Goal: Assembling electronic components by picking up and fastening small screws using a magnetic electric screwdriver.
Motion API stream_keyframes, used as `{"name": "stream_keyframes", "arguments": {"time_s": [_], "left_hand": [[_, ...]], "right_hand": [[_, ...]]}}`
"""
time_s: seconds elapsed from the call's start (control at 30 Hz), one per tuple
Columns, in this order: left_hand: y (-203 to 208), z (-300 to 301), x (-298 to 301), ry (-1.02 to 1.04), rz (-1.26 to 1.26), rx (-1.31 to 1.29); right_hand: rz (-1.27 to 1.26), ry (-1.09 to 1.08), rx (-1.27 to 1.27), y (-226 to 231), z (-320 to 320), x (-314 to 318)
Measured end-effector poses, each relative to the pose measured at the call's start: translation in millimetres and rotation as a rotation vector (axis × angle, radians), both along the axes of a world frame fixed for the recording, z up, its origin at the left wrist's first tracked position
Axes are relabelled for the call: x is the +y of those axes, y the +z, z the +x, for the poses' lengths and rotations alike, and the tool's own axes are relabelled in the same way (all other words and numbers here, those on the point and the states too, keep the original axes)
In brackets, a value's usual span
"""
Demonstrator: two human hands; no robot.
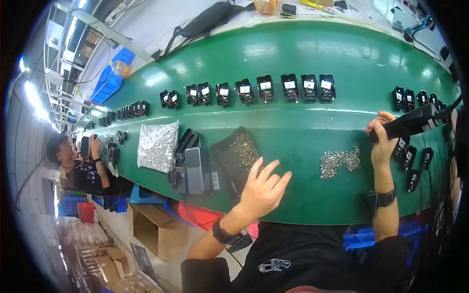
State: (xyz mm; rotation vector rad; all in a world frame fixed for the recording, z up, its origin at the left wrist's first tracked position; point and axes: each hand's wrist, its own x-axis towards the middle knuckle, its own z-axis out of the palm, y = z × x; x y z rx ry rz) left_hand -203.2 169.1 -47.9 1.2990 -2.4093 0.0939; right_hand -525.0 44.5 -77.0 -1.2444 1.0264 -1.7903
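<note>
My right hand (382,136) is wrapped round a black electric screwdriver (410,123), which lies sideways with its cable running off to the right. My left hand (265,188) hovers with its fingers spread, beside a pile of brass-coloured screws (244,150) on a dark flat tray or bag (224,158). I see nothing held in that hand, though its palm side is hidden. Between my hands lies a heap of silver screws (340,163) on the green table (303,132). Small black housings (406,157) with wires sit just below the screwdriver.
A row of black housings with white labels (265,89) stretches across the table. Left of the tray are a clear bag of silver parts (159,146) and a grey phone-like slab (194,171). A co-worker (80,163) sits at the far left. Cardboard boxes (156,232) stand on the floor.
</note>
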Motion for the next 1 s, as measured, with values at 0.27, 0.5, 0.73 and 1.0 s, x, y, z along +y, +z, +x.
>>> {"name": "stream_keyframes", "arguments": {"time_s": [0.27,0.5,0.73,1.0], "left_hand": [[0,25,17,-0.11,0.026,0.17],[22,39,34,0.387,-0.024,0.255],[17,52,32,0.361,0.12,0.229],[24,57,22,0.388,0.057,0.011]], "right_hand": [[0.011,0.037,-0.004,-2,-8,5],[0.034,0.046,0.009,0,1,4],[0.047,0.082,0.019,2,-1,5],[0.056,0.094,0.03,-3,-5,7]]}}
